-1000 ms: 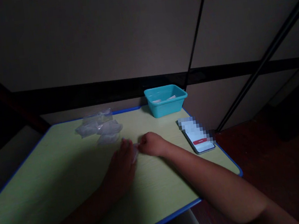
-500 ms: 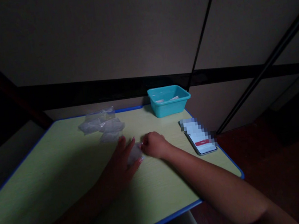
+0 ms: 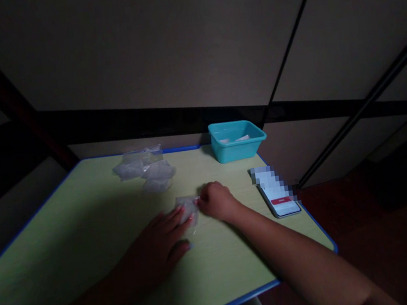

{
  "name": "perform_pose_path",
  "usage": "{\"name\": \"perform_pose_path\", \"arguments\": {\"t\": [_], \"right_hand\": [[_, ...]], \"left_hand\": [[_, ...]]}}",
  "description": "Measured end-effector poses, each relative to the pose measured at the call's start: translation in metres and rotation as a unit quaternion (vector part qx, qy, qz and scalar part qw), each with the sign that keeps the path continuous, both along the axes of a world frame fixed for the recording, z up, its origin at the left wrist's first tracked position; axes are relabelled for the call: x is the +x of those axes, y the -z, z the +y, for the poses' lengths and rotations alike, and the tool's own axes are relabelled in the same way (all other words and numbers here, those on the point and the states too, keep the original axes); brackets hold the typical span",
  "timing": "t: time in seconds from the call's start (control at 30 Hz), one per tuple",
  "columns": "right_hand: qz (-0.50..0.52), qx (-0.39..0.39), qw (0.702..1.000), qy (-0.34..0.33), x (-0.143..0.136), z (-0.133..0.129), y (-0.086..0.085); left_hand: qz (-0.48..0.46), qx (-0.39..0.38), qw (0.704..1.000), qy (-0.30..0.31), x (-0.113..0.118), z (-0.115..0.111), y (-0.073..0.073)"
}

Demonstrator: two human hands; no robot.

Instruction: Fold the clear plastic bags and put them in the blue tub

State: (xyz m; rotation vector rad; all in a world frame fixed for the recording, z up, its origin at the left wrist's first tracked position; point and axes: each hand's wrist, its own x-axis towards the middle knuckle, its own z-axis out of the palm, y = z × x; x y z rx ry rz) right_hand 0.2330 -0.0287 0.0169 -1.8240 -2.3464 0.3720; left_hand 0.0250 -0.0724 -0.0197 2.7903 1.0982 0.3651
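A small clear plastic bag (image 3: 189, 209) with something whitish inside lies flat near the middle of the table. My left hand (image 3: 164, 237) rests with its fingers spread, the fingertips pressing on the bag's left part and the thumb on the tabletop below. At the bag's upper right edge my right hand (image 3: 215, 201) is closed in a pinch on its corner. Several similar clear bags (image 3: 148, 170) with whitish contents lie in an overlapping pile farther back on the left.
The pale green table (image 3: 84, 213) has a blue edge. A turquoise basket (image 3: 238, 150) holding some white pieces stands at the back right. A phone (image 3: 276, 193) with a lit screen lies by the right edge. Cabinet panels rise behind.
My left hand has moved down and its fingers now lie over the bag, leaving more of the bag showing. My right hand keeps its pinch. The view has shifted slightly.
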Motion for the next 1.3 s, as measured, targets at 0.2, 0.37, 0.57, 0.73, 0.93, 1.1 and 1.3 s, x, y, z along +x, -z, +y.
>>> {"name": "perform_pose_path", "arguments": {"t": [0.2,0.37,0.57,0.73,0.93,1.1,1.3], "right_hand": [[0.020,0.087,0.996,-0.005,-0.002,-0.016,-0.015],[0.041,0.066,0.969,-0.233,-0.005,-0.028,-0.014],[0.007,0.007,0.964,-0.267,-0.005,-0.019,0.001],[-0.003,0.011,0.968,-0.249,-0.005,-0.015,0.002],[-0.015,0.017,0.968,-0.250,-0.005,-0.014,0.005],[-0.023,0.017,0.966,-0.257,-0.005,-0.013,0.008],[-0.027,0.035,0.964,-0.262,-0.004,-0.015,0.005]], "left_hand": [[-0.001,0.027,1.000,-0.006,0.005,-0.003,0.003],[-0.001,0.045,0.999,-0.008,0.011,-0.009,-0.003],[-0.041,0.054,0.998,-0.012,0.013,-0.013,-0.004],[-0.035,0.050,0.998,-0.004,0.010,-0.015,-0.002],[-0.034,0.053,0.998,0.016,0.004,-0.024,-0.005],[-0.039,0.067,0.996,0.033,0.002,-0.033,-0.009],[-0.054,0.101,0.993,0.028,0.006,-0.034,-0.013]]}}
